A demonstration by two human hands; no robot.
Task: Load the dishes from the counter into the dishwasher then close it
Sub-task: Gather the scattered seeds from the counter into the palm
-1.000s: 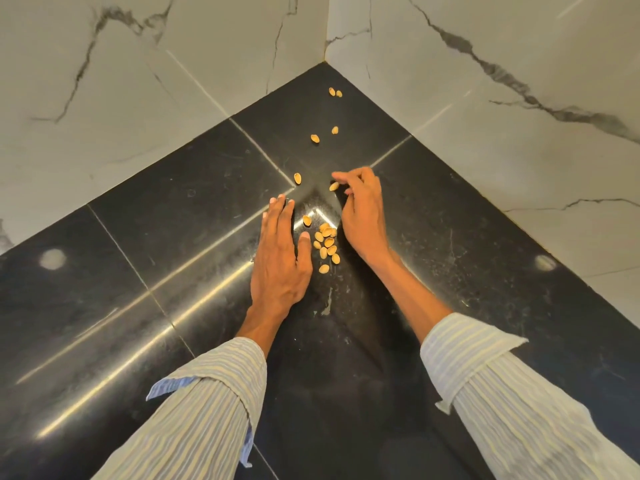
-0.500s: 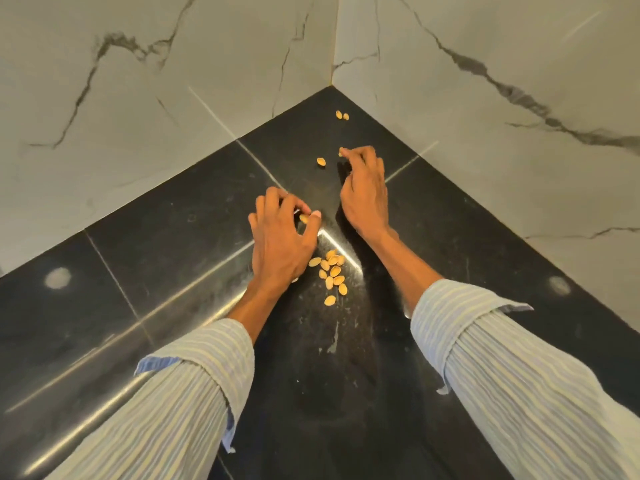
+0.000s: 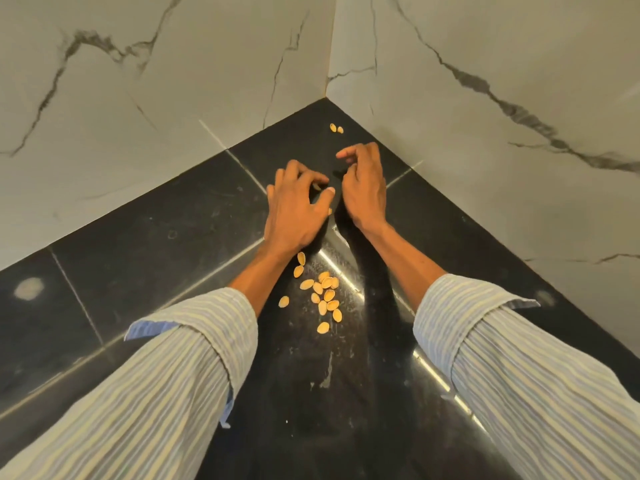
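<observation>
Oval tan shells (image 3: 323,294), glossy black counter (image 3: 156,237)

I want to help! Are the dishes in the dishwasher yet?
Not that I can see. No dishes or dishwasher show here. A pile of shells is gathered on the black counter. The left hand and right hand reach toward the corner, where two shells remain.
</observation>
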